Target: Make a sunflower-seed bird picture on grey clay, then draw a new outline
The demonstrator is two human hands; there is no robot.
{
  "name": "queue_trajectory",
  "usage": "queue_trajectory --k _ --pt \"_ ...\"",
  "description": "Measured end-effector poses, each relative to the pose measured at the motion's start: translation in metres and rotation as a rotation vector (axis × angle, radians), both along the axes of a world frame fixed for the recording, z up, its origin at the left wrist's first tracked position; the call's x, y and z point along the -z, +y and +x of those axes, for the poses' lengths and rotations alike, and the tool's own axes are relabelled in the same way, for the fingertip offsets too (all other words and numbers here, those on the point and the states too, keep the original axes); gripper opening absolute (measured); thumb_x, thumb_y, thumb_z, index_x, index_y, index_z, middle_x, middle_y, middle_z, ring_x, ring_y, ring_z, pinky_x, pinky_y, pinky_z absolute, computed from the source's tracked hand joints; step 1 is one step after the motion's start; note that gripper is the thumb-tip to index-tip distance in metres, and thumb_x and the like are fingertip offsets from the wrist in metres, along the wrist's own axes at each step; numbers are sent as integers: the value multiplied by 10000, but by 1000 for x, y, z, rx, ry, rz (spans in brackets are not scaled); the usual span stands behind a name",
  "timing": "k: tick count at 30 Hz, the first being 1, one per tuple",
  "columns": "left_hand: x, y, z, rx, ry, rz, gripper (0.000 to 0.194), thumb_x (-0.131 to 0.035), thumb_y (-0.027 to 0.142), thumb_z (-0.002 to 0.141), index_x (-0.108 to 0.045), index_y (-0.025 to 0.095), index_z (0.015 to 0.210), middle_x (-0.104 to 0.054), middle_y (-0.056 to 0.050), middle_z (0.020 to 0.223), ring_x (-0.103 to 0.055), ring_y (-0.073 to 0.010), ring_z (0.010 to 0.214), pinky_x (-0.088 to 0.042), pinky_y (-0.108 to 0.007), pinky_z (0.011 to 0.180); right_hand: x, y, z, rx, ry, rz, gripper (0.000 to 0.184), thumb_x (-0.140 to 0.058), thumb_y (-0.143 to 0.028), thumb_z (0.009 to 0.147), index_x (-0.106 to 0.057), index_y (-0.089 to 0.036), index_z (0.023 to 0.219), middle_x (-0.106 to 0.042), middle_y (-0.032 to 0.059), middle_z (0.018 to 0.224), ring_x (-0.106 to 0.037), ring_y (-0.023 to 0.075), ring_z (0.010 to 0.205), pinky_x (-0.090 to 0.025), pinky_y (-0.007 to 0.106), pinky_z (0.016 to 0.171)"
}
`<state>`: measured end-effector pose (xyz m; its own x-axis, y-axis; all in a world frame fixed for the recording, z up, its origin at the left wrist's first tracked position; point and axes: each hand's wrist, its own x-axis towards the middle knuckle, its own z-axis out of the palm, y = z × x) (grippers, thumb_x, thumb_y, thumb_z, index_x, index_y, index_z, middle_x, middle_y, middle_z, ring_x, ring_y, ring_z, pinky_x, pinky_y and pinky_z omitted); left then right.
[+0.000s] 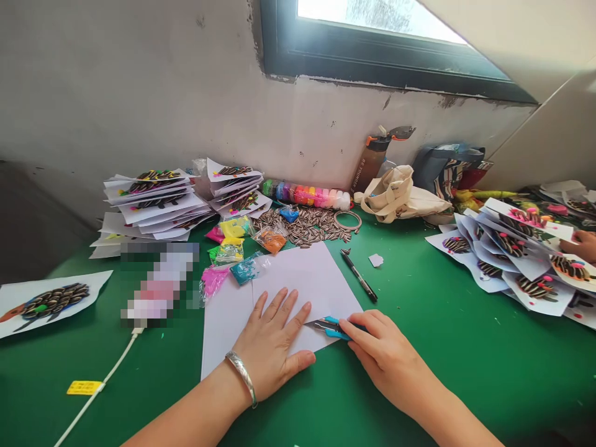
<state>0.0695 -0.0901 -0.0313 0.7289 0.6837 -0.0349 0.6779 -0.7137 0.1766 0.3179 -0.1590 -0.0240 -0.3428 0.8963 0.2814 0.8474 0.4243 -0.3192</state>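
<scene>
My left hand, with a silver bangle at the wrist, lies flat on white paper, fingers spread. In my right hand is a blue utility knife, gripped between thumb and fingers. Its metal end points left and meets the paper's cut edge beside my left fingers. The paper seems to be more than one sheet, one over another. Small bags of teal clay and pink clay rest on its upper left part. A black pen lies to the right of the paper.
Striped seeds are heaped behind the paper, near a tape ring. Stacks of seed-decorated sheets stand left and right. A white cable crosses the green table. Another person's hand touches the right stack.
</scene>
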Motion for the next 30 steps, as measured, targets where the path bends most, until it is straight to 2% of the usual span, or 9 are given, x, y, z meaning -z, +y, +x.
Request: queue_trajectory --k 7,30 --pt "-3 1 1 -7 2 -51 787 -271 726 864 -180 277 1503 -201 -92 1563 -155 -339 1432 -35 -563 1129 -1 1 -12 -12 21 12 358 -464 -69 900 -570 -194 1219 -607 106 1045 -533 228 917 -496 404 782" --pt "-12 0 1 -32 -26 -155 743 -258 692 892 -199 267 1498 -183 -81 1564 -137 -317 1438 -71 -585 1140 0 3 -39 -54 39 21 352 -453 -60 893 -585 -182 1195 -634 105 1018 -559 217 872 -491 381 745"
